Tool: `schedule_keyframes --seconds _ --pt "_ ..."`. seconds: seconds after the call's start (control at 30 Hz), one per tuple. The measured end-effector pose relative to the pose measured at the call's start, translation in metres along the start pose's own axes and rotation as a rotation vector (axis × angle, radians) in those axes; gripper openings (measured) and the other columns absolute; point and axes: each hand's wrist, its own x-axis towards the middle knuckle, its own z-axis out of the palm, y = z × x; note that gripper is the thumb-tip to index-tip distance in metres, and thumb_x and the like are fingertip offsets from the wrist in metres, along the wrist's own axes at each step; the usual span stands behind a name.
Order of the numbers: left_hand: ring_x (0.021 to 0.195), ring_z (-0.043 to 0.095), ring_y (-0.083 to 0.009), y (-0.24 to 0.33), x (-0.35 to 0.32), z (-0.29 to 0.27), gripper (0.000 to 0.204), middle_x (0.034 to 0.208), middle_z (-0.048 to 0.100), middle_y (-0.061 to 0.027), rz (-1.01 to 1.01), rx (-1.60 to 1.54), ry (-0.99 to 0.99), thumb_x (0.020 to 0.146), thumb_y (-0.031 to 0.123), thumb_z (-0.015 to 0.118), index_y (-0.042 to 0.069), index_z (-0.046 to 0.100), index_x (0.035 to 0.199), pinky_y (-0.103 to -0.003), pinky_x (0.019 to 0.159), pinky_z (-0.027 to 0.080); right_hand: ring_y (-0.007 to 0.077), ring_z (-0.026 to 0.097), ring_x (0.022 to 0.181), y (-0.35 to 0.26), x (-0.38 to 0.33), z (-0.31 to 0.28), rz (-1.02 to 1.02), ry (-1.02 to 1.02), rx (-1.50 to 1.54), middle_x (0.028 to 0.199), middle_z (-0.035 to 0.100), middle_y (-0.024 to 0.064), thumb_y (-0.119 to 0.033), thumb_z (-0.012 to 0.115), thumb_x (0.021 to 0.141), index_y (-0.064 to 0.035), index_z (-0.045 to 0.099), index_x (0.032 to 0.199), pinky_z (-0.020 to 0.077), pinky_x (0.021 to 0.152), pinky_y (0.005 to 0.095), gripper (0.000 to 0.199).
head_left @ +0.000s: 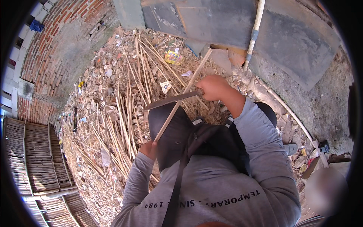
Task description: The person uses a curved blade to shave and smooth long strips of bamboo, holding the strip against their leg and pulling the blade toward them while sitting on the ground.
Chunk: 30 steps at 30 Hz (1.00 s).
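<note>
My left hand [150, 149] is closed around the lower end of a long, pale bamboo strip [195, 75], which slants up and to the right across my dark-trousered knee. In my right fist [214, 88] is the handle of a machete [166, 101] with a long, dull brown blade. The blade points left over my knee and crosses the strip near its middle; whether its edge bites into the bamboo I cannot tell. Beyond the blade, the strip's far end passes close to my right hand and reaches a piece of board.
Many split bamboo strips [120, 125] lie on rubble-strewn ground to my left and ahead. A yellow wrapper [173, 57] is among them. Dark sheets [211, 20] and an upright pole [254, 36] stand ahead; a brick wall [53, 49] and bamboo panels [38, 155] line the left.
</note>
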Motion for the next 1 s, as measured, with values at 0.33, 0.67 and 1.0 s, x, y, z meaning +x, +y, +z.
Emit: schedule_keyframes --seconds 0.33,0.67,1.0 --pt "0.060 0.050 -0.0127 -0.013 -0.017 -0.003 0.051 0.064 0.053 -0.0043 -0.095 -0.196 -0.054 0.100 0.046 0.040 0.001 0.056 0.082 -0.030 0.058 0.041 0.0359 0.064 0.087 0.033 0.007 0.008 0.136 0.154 0.155 0.089 0.067 0.0173 -0.020 0.064 0.072 -0.0099 0.067 0.097 0.0510 0.077 0.0460 0.028" --pt "0.070 0.062 -0.0271 -0.004 -0.010 -0.013 0.051 0.071 0.063 -0.0139 -0.134 0.069 -0.029 0.100 0.043 0.039 0.000 0.060 0.085 -0.038 0.068 0.048 0.0264 0.063 0.074 0.040 0.009 0.006 0.067 0.240 0.464 0.083 0.066 0.0125 -0.026 0.073 0.077 -0.0041 0.065 0.096 0.0486 0.066 0.0396 0.030" --pt "0.081 0.062 -0.0460 0.066 0.005 -0.023 0.029 0.079 0.063 -0.0264 -0.145 0.307 -0.053 0.095 0.032 0.050 0.004 0.055 0.100 -0.051 0.070 0.048 0.0065 0.048 0.055 0.001 0.001 -0.003 0.103 -0.092 1.111 0.079 0.062 -0.0018 -0.020 0.074 0.081 -0.0095 0.066 0.107 0.0405 0.051 0.0238 0.029"
